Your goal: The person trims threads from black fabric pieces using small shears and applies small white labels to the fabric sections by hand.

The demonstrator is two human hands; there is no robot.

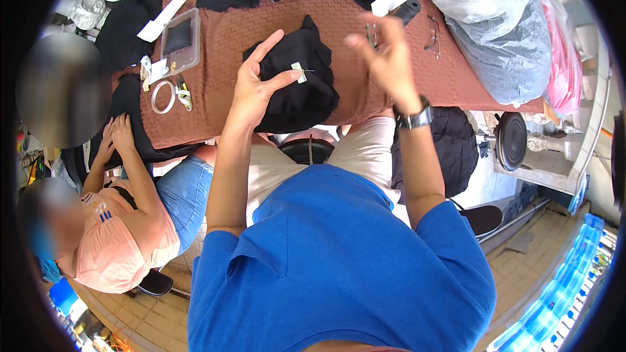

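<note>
Black cloth lies bunched on the brown-covered table in front of me. A small white label is on it, and a thin needle-like piece crosses the label. My left hand grips the cloth, its thumb pressed at the label's edge and its index finger stretched out. To the right, my right hand is raised over the table, apart from the cloth. Its fingers are spread and slightly blurred; I see nothing held in them, though a fine thread could not be made out.
Left on the table are a clear plastic box, a white ring and small snips. Eyeglasses and big plastic bags stand right. A person in a peach shirt sits at left, hands on the table edge.
</note>
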